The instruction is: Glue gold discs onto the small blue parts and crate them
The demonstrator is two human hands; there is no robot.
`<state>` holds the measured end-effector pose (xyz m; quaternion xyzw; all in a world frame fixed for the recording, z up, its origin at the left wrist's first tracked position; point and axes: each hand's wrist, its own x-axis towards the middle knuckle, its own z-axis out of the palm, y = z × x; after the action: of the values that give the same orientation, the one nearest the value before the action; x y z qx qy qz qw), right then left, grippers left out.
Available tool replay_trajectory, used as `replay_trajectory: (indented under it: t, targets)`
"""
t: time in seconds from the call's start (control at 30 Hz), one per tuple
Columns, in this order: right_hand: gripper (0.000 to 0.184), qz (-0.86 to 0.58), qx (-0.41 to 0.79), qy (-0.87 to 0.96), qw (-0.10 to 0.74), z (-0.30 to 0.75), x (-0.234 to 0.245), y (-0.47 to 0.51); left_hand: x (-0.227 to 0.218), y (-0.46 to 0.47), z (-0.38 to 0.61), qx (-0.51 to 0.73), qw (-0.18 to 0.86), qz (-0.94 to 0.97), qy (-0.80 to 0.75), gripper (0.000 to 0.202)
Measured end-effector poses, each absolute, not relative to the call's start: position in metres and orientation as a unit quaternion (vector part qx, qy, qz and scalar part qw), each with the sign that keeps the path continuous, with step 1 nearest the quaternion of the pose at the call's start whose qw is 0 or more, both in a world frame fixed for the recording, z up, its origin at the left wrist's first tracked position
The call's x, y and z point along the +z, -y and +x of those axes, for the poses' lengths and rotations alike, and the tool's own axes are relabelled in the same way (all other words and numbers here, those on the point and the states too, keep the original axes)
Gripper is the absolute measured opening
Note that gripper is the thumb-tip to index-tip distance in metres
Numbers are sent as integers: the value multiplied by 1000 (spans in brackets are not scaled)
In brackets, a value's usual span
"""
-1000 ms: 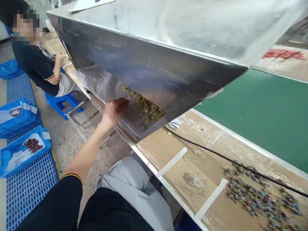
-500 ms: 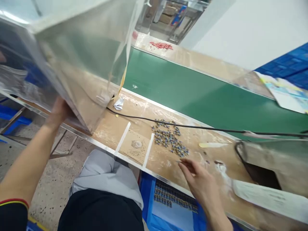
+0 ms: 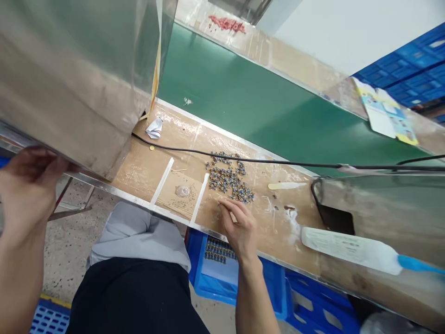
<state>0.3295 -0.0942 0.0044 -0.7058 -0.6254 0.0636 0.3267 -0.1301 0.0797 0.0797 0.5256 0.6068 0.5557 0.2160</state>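
Note:
My left hand (image 3: 29,185) is at the lower edge of a clear plastic screen (image 3: 86,116), with its fingers curled together. Whatever it may hold is hidden. Over the bench, my right hand (image 3: 241,227) pinches thumb and forefinger on a tiny piece too small to name. Just beyond it lies a loose pile of small blue and brass-coloured parts (image 3: 227,178). To its left, two white strips flank a brown cardboard patch (image 3: 170,199) bearing a small clear round dish (image 3: 182,191) and scattered tiny bits.
A black cable (image 3: 194,150) runs across the bench. Rightward lie a pale flat stick (image 3: 287,185), a white bottle (image 3: 347,248) with a blue end and a dark flat object (image 3: 337,219). Under the front edge is a blue tray (image 3: 219,283) with rows of parts. A green panel (image 3: 243,106) stands behind.
My right hand has moved left, from beside the pile's right end to near the white strip. My left hand has come out from behind the screen toward me. The view has shifted.

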Motion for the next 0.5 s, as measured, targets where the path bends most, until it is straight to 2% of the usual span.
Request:
replay_trajectory:
  t: [0.07, 0.13, 0.2, 0.27, 0.37, 0.5]
  targets:
    - [15, -706, 58, 600, 372, 315, 11, 92, 68, -33, -120, 533, 336, 485, -606, 26]
    - [12, -707, 71, 576, 404, 299, 16, 86, 54, 7, -103, 429, 456, 469, -623, 18]
    - [11, -700, 89, 567, 425, 285, 18, 78, 40, 33, -81, 341, 571, 449, -597, 20]
    - [10, -681, 95, 578, 440, 274, 19, 70, 27, 43, -58, 320, 645, 421, -552, 25]
    - [10, -652, 79, 611, 442, 264, 22, 57, 15, 36, -31, 333, 676, 412, -512, 26]
    - [14, -639, 53, 644, 417, 255, 26, 48, 4, 12, -12, 347, 621, 498, -496, 27]
